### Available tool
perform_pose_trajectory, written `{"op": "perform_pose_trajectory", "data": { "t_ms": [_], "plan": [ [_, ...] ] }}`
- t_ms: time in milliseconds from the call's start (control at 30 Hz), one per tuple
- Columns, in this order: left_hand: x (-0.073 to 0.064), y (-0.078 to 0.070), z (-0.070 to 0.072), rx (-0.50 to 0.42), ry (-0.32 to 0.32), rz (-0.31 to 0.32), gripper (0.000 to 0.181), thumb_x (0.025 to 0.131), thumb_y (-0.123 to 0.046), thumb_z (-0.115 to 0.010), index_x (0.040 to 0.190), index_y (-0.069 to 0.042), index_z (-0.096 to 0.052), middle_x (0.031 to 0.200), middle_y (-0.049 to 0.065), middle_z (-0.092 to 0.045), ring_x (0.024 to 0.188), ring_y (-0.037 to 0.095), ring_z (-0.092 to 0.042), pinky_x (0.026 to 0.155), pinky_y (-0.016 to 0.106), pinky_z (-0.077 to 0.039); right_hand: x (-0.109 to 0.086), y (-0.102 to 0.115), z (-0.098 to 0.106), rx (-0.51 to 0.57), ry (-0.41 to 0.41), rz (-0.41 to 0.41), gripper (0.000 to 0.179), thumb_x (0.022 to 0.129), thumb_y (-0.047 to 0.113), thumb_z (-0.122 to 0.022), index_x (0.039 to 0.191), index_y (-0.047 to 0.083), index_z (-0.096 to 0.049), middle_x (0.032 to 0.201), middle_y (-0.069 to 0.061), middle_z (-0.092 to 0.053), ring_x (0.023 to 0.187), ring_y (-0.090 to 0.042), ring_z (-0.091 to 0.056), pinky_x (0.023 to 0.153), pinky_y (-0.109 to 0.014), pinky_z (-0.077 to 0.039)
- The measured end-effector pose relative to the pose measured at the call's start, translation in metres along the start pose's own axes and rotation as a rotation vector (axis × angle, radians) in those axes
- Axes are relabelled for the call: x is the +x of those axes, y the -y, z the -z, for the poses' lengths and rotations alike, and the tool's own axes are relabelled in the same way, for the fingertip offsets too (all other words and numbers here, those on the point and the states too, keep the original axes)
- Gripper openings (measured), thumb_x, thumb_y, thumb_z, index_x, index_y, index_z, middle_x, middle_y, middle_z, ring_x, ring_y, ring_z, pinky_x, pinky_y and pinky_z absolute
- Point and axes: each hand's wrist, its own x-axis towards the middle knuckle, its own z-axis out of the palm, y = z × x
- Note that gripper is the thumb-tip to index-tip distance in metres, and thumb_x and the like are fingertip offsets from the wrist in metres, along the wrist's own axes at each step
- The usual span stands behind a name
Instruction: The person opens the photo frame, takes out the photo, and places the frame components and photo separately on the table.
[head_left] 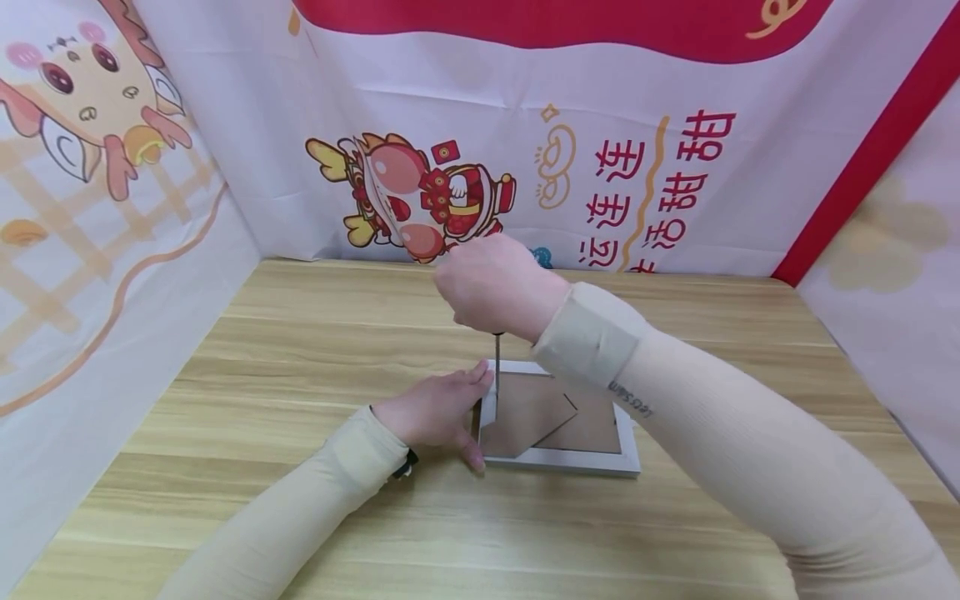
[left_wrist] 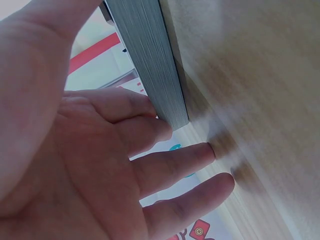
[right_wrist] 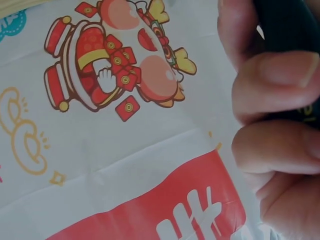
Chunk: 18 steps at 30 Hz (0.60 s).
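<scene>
A picture frame [head_left: 585, 464] with a silver-white border lies back side up on the table, its brown backing board [head_left: 596, 425] and folded stand flap [head_left: 525, 421] showing. At its left end my left hand [head_left: 438, 407] grips it, thumb at the near corner and fingers at the far one. In the left wrist view the fingers lie by the end of the frame's brushed grey side [left_wrist: 150, 60]. My right hand [head_left: 501, 279], raised over the frame, holds a screwdriver [head_left: 497, 358] upright by its dark handle [right_wrist: 287, 30]. The shaft points down at the frame's left border; the tip is hard to make out.
The wood-grain table [head_left: 315, 333] extends around the frame on all sides. Behind it hangs a white cloth [head_left: 420, 92] with red print and cartoon figures, and printed cloth also covers the left and right sides. My right forearm [head_left: 720, 433] crosses above the frame's right part.
</scene>
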Motion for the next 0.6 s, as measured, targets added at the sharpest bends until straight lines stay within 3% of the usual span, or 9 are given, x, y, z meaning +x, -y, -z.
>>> {"op": "perform_pose_trajectory", "data": {
  "t_ms": [133,233,433,600],
  "plan": [
    [-0.0002,-0.0004,0.0006,-0.012,0.02,0.024,0.13,0.06,-0.059,-0.087,0.155,0.002,-0.023,0.162,0.018,-0.015,0.145,0.031,-0.026,0.115,0.04,-0.028,-0.0007,-0.0062,-0.0019,-0.001,0.021,-0.034,0.031,0.089,0.041,-0.073,0.107,0.016,-0.073,0.09,0.0,-0.069,0.075,-0.018,-0.062,0.072,-0.035,-0.057],
    [0.0,-0.0006,0.0008,-0.021,0.022,0.03,0.129,0.06,-0.058,-0.088,0.155,0.001,-0.023,0.162,0.017,-0.015,0.145,0.031,-0.026,0.115,0.04,-0.028,-0.0001,-0.008,-0.003,-0.009,0.009,-0.042,0.032,0.089,0.043,-0.073,0.107,0.016,-0.073,0.088,0.0,-0.069,0.074,-0.018,-0.062,0.071,-0.035,-0.057],
    [0.0003,0.0004,-0.0005,-0.027,0.008,0.017,0.129,0.061,-0.057,-0.089,0.155,0.002,-0.023,0.162,0.018,-0.016,0.146,0.029,-0.025,0.116,0.038,-0.027,0.0025,-0.0022,-0.0017,-0.013,-0.03,0.001,0.019,0.09,0.035,-0.072,0.093,0.016,-0.073,0.071,0.001,-0.062,0.066,-0.018,-0.059,0.06,-0.03,-0.053],
    [0.0006,0.0019,-0.0015,-0.021,-0.006,-0.006,0.129,0.061,-0.057,-0.088,0.154,0.003,-0.024,0.161,0.019,-0.018,0.145,0.029,-0.027,0.115,0.038,-0.028,0.0027,0.0012,-0.0008,-0.021,-0.046,0.001,0.016,0.092,0.03,-0.068,0.085,0.016,-0.07,0.068,0.001,-0.061,0.062,-0.019,-0.057,0.056,-0.029,-0.05]
  ]
}}
